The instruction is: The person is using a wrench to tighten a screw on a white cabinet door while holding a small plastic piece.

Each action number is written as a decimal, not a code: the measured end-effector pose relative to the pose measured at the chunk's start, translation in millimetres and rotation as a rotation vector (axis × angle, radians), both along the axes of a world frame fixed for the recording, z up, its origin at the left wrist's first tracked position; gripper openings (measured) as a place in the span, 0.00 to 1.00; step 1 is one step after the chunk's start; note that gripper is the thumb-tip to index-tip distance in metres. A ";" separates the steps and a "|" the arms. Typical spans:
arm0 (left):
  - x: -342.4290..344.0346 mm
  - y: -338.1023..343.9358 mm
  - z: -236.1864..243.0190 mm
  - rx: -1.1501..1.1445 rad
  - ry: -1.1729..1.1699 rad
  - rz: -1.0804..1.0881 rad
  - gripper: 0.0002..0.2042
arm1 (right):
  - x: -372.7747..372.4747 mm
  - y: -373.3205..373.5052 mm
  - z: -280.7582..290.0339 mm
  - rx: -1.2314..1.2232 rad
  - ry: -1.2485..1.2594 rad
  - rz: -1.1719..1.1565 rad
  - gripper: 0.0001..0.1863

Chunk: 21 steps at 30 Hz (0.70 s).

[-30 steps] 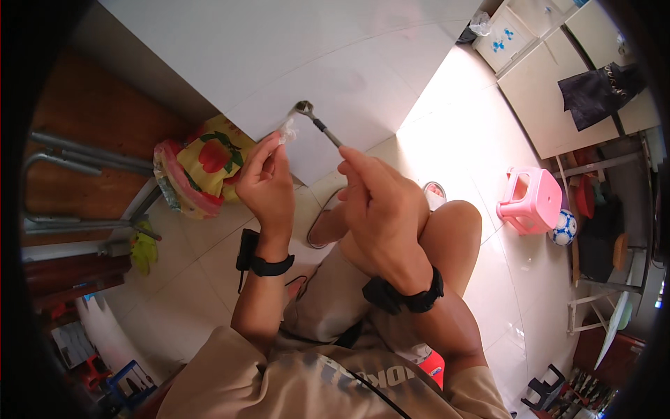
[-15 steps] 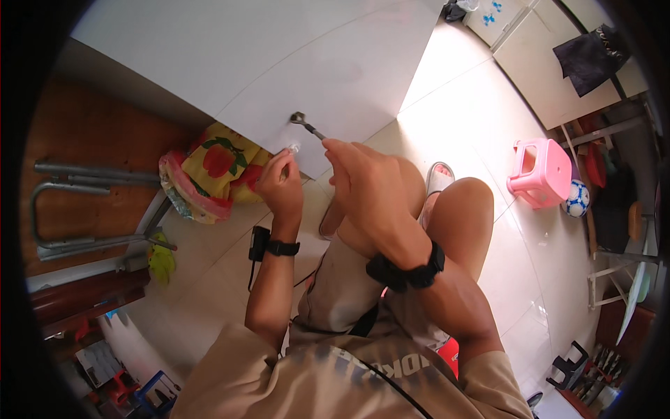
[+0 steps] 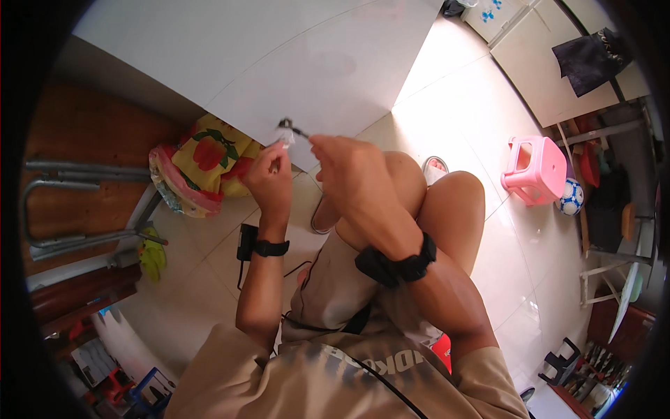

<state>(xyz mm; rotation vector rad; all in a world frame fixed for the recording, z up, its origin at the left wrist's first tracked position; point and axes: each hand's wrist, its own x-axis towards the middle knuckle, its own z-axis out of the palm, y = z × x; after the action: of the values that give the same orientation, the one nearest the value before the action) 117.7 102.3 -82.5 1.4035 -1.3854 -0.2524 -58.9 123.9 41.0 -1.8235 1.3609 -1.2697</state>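
Note:
My left hand point(image 3: 271, 178) is pinched on a small crumpled translucent piece point(image 3: 287, 139), held just below the head of a metal tool point(image 3: 286, 124) with a dark shaft. My right hand point(image 3: 352, 178) is closed on that tool's handle, most of which it hides. The tool head is in front of the white panel point(image 3: 335, 63), near its lower left part; whether it touches the panel I cannot tell. Both hands are a little above my bent knees, the right one nearer the middle.
A yellow-and-red printed cloth bundle point(image 3: 209, 157) and folded metal tubes point(image 3: 91, 171) lie left. On the right are a pink plastic stool point(image 3: 534, 167), a blue-and-white ball point(image 3: 571, 197), a folding rack point(image 3: 600, 286) and white cabinets point(image 3: 530, 77). Tiled floor point(image 3: 516, 265) surrounds me.
The tool head has shifted left, and is lower than a second ago. My left hand has moved slightly, staying pinched, and my right hand has moved leftward with the tool. The view has shifted slightly.

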 end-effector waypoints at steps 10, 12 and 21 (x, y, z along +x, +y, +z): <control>9.0 46.1 -24.6 0.138 0.156 -0.028 0.03 | 11.6 7.0 -8.2 -0.001 0.176 0.208 0.20; 11.2 45.9 -18.3 0.116 0.137 -0.004 0.03 | 11.4 6.0 -4.7 -0.046 0.259 0.214 0.20; 1.7 -2.3 48.0 -0.105 0.246 0.012 0.02 | 4.5 3.1 8.2 -0.051 0.027 -0.017 0.09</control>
<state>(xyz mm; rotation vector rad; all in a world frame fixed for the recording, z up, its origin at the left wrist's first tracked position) 119.4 99.9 -34.5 1.2491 -1.1705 -0.3282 -54.3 127.0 49.3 -1.8736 1.3731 -1.3040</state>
